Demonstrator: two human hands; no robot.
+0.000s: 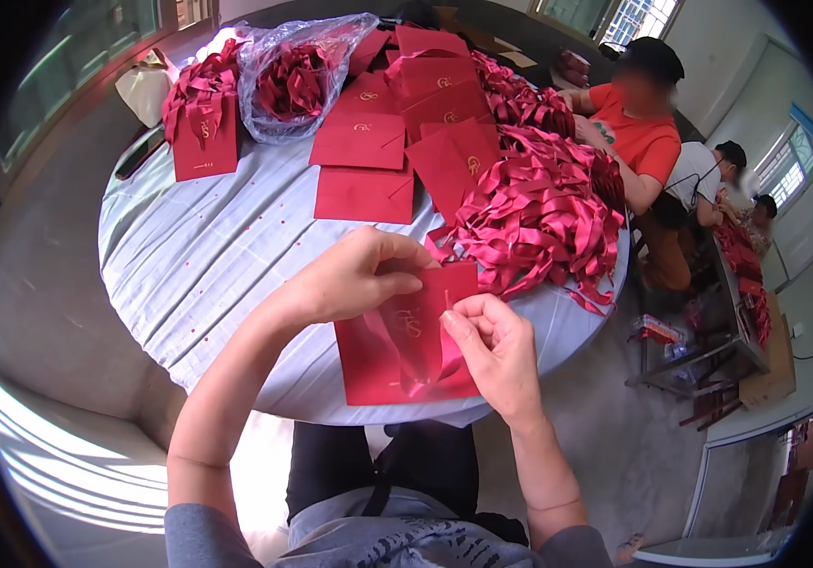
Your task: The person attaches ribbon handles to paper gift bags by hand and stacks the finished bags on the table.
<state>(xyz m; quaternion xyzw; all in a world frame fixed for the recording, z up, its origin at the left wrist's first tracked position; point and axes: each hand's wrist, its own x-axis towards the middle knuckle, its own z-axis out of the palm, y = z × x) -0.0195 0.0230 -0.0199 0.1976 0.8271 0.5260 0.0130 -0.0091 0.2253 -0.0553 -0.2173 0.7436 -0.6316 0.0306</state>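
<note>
A red paper bag (369, 364) with gold lettering lies at the table's near edge, below both hands. My left hand (369, 275) is over its upper edge, thumb and fingers pinched together; what lies between them is too small to tell. At the bag's upper right, my right hand (496, 350) pinches a red ribbon near a thin pale tip. The ribbon (416, 383) hangs in a loop across the bag's front. Just beyond my right hand rises a large pile of red ribbons (539, 208).
Stacked red bags (359, 142) lie across the table (170, 256). A plastic bag (255, 71) of ribbons and a ribboned red bag (206, 151) stand at the back left. A person in a red shirt (638, 133) sits at the right; other people work farther off.
</note>
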